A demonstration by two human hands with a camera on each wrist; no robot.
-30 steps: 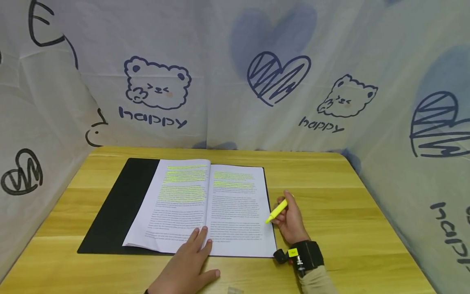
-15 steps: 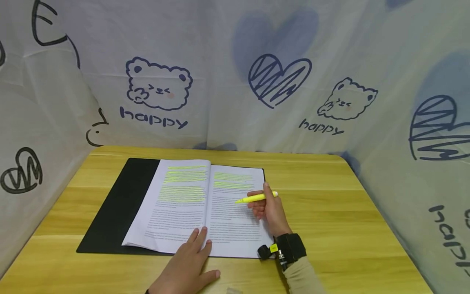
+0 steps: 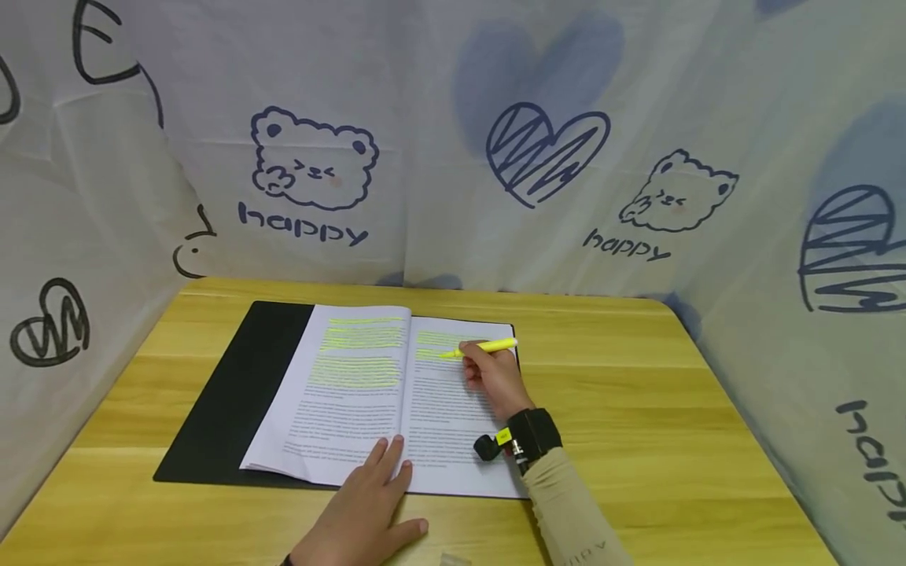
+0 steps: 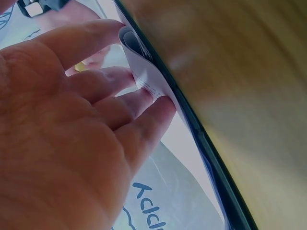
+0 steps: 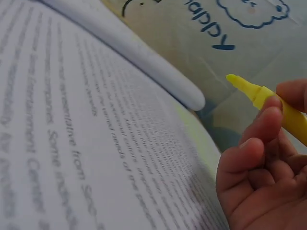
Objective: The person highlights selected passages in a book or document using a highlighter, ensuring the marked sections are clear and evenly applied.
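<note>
Printed pages [image 3: 340, 432] lie spread in a black folder [image 3: 212, 393], with yellow highlighted lines on the upper part of both sides. My right hand [image 3: 495, 381] pinches a yellow highlighter [image 3: 488, 347] over the upper right page, its tip pointing left at the lowest highlighted lines there. In the right wrist view the highlighter [image 5: 283, 112] sits between thumb and fingers, uncapped. My left hand [image 3: 364, 503] rests with spread, straight fingers on the lower edge of the pages near the centre fold. The left wrist view shows its fingertips [image 4: 163, 108] against the paper edge.
Wood-grain table [image 3: 637, 440] surrounds the folder. A white curtain [image 3: 425, 236] with bear and heart drawings hangs behind and at both sides. A small pale object [image 3: 454, 560] lies at the front edge of view.
My right hand has moved left and up from the right edge of the page, turning the highlighter's tip leftward onto the highlighted lines. The left hand stays in place.
</note>
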